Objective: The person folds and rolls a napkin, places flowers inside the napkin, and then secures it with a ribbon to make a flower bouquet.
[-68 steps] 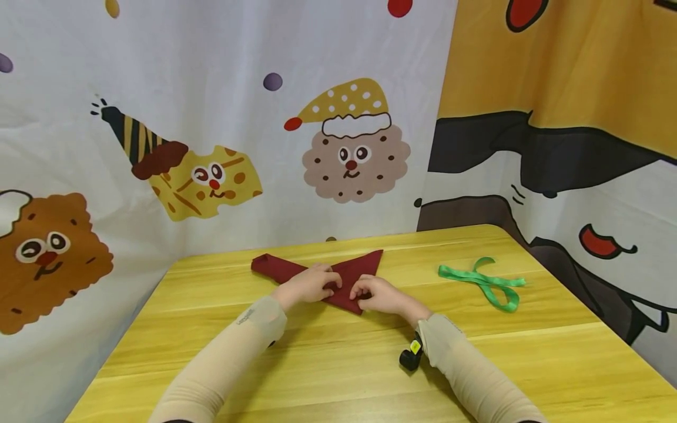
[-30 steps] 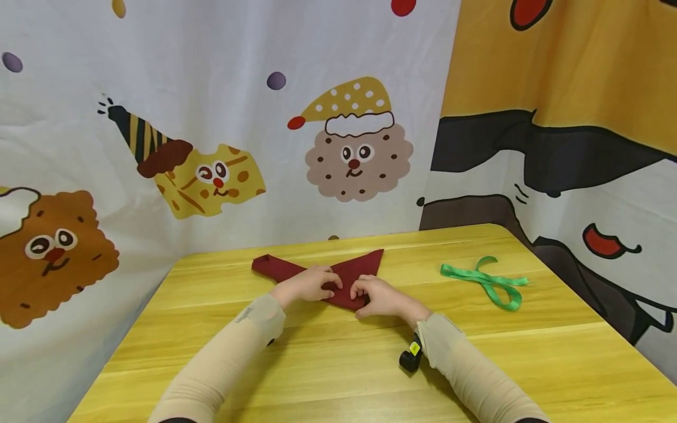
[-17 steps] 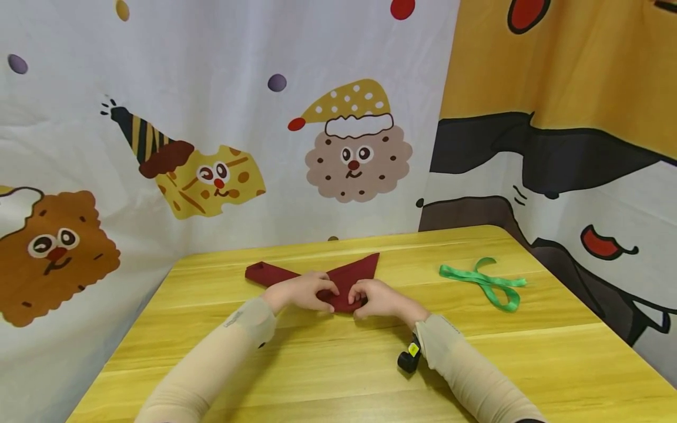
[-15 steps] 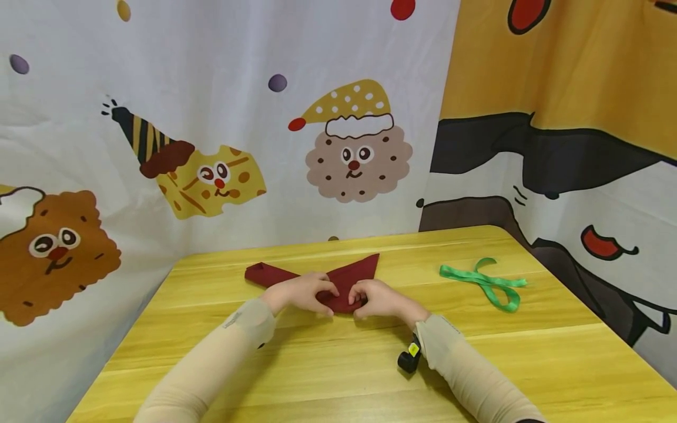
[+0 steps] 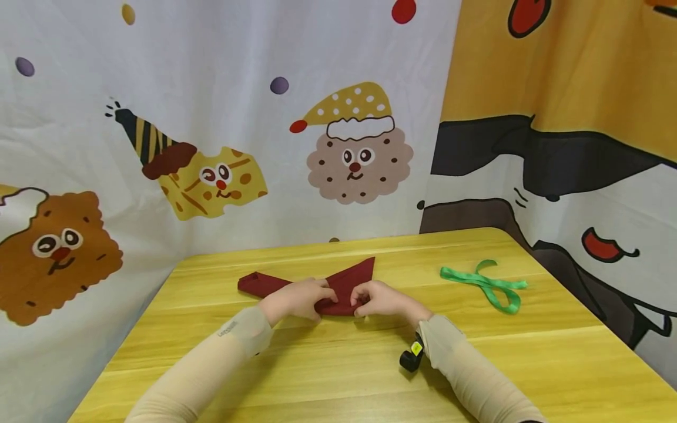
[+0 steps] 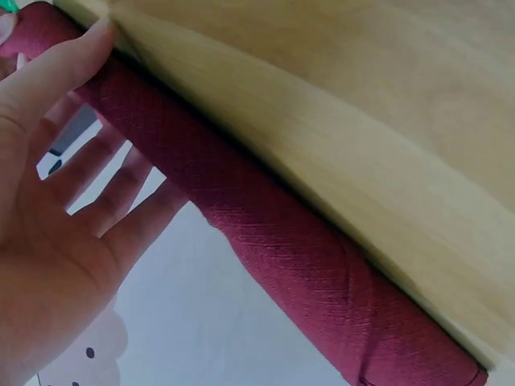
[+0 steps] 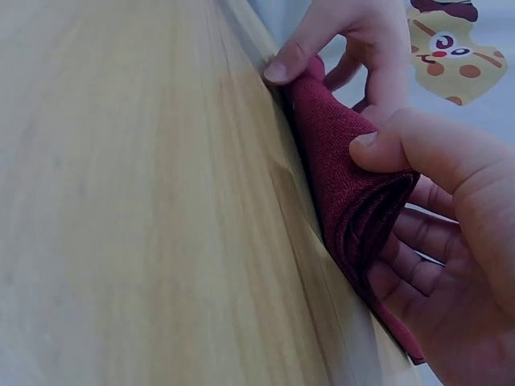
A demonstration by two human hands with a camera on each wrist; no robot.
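A dark red cloth napkin (image 5: 346,285) lies on the table, partly rolled, with one pointed corner spread toward the back. Its rolled length (image 6: 265,225) runs diagonally through the left wrist view. My left hand (image 5: 298,298) holds the roll near its middle, thumb on the near side and fingers over the far side. At the right end, my right hand (image 5: 382,298) pinches the cloth between thumb and fingers. Spiral layers show at the open end of the roll (image 7: 374,213) in the right wrist view, beside the right thumb (image 7: 386,151).
A loose green ribbon (image 5: 492,283) lies looped on the right side of the wooden table (image 5: 338,376). A curtain (image 5: 227,88) printed with cartoon figures hangs behind the table. A small black camera (image 5: 411,357) is strapped at my right wrist.
My left hand has shifted left and slightly nearer, and the napkin's left end has moved the same way. The napkin's near corner has been rolled in. My right hand stays about in place.
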